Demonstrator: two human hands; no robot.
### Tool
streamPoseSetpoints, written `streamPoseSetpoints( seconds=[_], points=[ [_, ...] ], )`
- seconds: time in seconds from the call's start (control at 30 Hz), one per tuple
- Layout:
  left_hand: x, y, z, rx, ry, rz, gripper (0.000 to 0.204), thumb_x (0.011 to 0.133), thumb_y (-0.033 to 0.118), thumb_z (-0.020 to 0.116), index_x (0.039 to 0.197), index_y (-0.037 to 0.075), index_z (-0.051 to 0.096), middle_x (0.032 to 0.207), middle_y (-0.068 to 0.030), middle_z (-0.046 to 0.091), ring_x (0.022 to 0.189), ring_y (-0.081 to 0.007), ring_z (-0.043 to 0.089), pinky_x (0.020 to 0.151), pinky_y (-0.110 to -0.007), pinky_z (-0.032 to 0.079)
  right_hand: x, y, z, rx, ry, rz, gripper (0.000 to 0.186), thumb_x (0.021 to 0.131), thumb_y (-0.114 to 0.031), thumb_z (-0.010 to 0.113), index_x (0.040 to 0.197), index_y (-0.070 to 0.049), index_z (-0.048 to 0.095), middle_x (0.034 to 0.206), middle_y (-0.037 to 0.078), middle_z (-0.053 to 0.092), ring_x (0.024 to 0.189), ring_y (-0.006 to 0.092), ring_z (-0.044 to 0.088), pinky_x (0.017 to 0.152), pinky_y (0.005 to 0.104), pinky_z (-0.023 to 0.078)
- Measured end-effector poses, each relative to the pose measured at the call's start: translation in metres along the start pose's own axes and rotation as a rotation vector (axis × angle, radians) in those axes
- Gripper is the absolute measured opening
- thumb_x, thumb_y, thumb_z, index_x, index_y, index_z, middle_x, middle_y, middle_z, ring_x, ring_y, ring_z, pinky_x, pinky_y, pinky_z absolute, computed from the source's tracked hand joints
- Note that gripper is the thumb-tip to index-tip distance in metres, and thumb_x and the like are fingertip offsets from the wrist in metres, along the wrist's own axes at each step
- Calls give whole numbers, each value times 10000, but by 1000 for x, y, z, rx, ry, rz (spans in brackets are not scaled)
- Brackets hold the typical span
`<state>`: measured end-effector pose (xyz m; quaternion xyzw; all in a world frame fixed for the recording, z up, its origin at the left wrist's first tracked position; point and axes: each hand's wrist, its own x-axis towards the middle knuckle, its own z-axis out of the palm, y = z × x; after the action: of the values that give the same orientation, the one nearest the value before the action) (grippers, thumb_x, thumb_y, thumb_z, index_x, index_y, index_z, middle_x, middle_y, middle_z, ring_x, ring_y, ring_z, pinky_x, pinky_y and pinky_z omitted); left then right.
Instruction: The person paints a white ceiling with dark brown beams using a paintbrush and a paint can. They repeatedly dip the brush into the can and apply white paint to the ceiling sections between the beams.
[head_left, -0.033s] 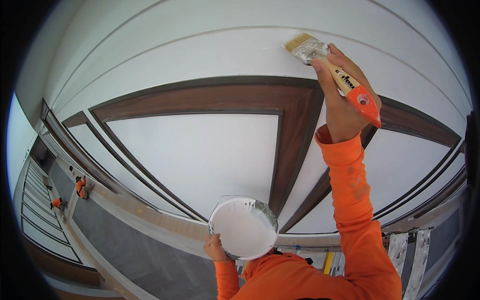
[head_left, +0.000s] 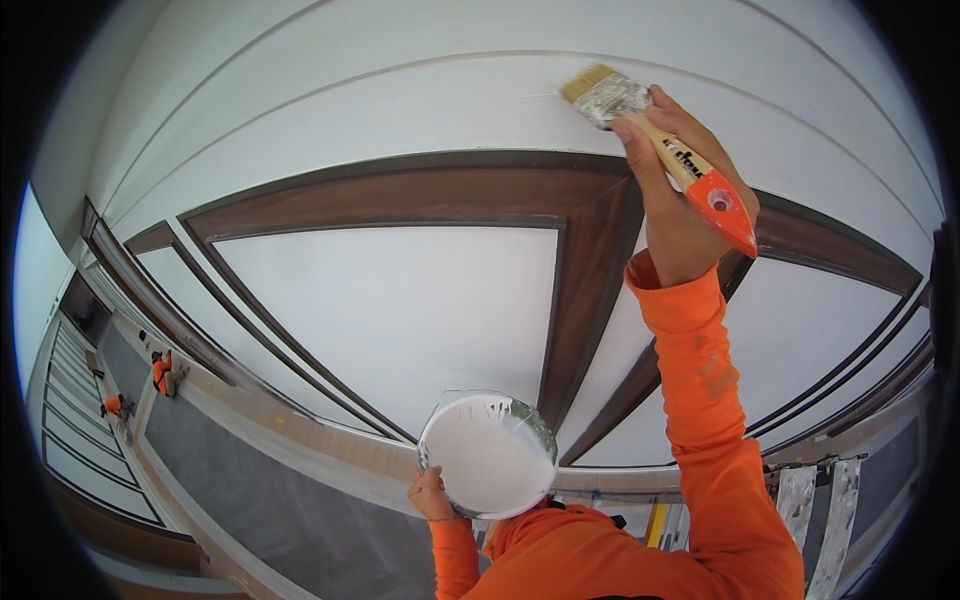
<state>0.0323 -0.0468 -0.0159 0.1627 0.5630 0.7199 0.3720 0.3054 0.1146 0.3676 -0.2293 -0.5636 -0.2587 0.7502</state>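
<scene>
My right hand (head_left: 685,190) is raised and closed around a paintbrush (head_left: 688,165) with a wooden handle and an orange end. Its pale bristles point up and left against the white wall (head_left: 430,110), just below a thin moulding line. Paint smears cover the brush's metal band. Lower down, my left hand (head_left: 430,494) grips the rim of a round bucket (head_left: 545,425) at its left side. White paint (head_left: 490,455) lies inside the bucket, and streaks of it coat the inner wall. Both of my sleeves are orange.
Dark wooden trim (head_left: 400,190) frames white panels below the brush. At the lower right stands a paint-spattered ladder (head_left: 835,520). Far down on the left, two people (head_left: 162,375) in orange are low on the grey floor (head_left: 290,510), near a railing (head_left: 90,420).
My right hand and the brush have shifted slightly to the left along the wall. The bucket and my left hand stay almost where they were.
</scene>
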Motion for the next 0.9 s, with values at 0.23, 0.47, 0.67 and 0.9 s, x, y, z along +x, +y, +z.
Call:
streamPoseSetpoints(
  seconds=[0.23,0.47,0.67,0.9],
  points=[
    [-5,-5,-10,71,-23,46,248,835,69,599,609,4,518,707,2,461,599,-96,372,573,-282,321,-17,-12,53,169,-112,-82,299,727,-89,924,959,-37,742,1010,155,769,879,256,766,751,314,630],
    [-8,-4,-9,31,18,10,275,808,36,638,573,-11,502,732,-35,506,588,-101,402,571,-282,332,-18,-2,75,177,-45,-124,292,732,-93,921,948,-33,734,1003,148,765,849,257,761,725,312,631],
    [-4,-4,-10,16,29,11,301,799,23,656,556,-31,486,793,-60,555,589,-107,421,570,-287,337,-18,15,60,165,18,-78,269,735,-57,910,937,-27,735,992,145,766,831,234,758,716,300,626],
    [6,-7,-12,132,-92,141,239,805,67,643,600,12,534,649,2,449,576,-91,374,578,-275,311,-14,23,43,138,88,3,250,739,-38,906,915,-8,731,961,134,768,759,187,744,666,269,612]
  ],
)
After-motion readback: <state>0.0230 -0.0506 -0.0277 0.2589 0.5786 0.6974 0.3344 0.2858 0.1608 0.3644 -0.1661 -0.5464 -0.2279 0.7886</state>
